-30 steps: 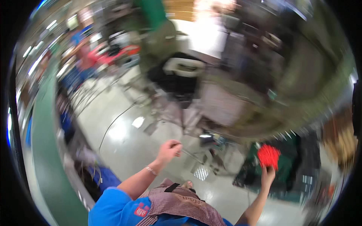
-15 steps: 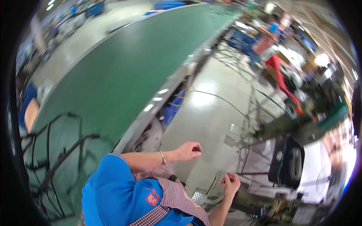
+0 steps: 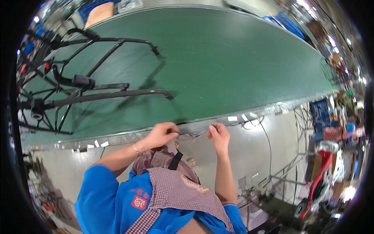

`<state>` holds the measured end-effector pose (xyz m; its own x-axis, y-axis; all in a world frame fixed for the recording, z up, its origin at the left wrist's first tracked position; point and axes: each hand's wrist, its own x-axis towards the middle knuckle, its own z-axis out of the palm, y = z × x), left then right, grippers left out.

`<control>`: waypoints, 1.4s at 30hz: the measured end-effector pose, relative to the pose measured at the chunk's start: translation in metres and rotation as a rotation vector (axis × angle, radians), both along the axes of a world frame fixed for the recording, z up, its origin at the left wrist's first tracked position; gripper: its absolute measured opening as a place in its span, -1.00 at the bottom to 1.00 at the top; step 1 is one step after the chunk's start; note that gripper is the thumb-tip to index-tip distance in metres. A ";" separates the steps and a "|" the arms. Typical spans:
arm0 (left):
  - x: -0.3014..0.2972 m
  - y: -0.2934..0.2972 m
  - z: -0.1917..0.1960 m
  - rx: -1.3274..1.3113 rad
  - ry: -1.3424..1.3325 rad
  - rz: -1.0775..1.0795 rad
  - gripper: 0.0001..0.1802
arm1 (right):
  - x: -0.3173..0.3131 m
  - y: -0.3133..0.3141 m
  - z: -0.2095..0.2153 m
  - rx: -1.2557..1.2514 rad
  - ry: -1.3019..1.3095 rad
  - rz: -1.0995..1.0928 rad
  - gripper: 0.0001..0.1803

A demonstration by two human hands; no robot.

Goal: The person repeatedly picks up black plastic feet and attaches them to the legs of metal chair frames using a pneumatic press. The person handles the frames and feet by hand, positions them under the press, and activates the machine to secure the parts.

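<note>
In the head view, the left hand (image 3: 161,132), at eight o'clock, and the right hand (image 3: 220,136), at four, hang near the table's metal edge (image 3: 126,138). Their fingers curl inward with nothing visible in them; whether the tips meet cannot be told. The black tubular frame (image 3: 82,81) rests at ten o'clock. Handling it well likely calls for both hands on thick tubes, wrists clear of that edge. The green table (image 3: 233,66) looks smooth and scuffed. Pale floor (image 3: 251,156) shines beyond, with a cable (image 3: 269,144) and a blue crate (image 3: 320,113) towards three.
</note>
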<state>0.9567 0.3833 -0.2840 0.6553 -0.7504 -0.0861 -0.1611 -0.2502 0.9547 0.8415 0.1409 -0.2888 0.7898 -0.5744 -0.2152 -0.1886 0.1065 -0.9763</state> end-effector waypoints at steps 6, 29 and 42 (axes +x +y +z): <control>0.008 0.205 -0.021 0.092 0.210 1.208 -0.91 | 0.139 0.026 -0.034 0.039 -0.185 0.155 -0.83; 0.149 0.569 0.185 0.003 -0.868 1.451 -0.66 | 0.183 -0.060 0.041 0.277 -0.314 0.487 -0.83; 0.192 0.234 0.252 -0.871 -0.432 0.360 -0.50 | -0.148 -0.194 0.247 -0.471 -0.408 -0.265 -0.86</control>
<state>1.1492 0.6175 -0.0321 0.6990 -0.1932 0.6885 -0.5856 0.3981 0.7062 0.6937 -0.0530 -0.0420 0.5741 -0.7194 0.3909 0.1786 -0.3558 -0.9173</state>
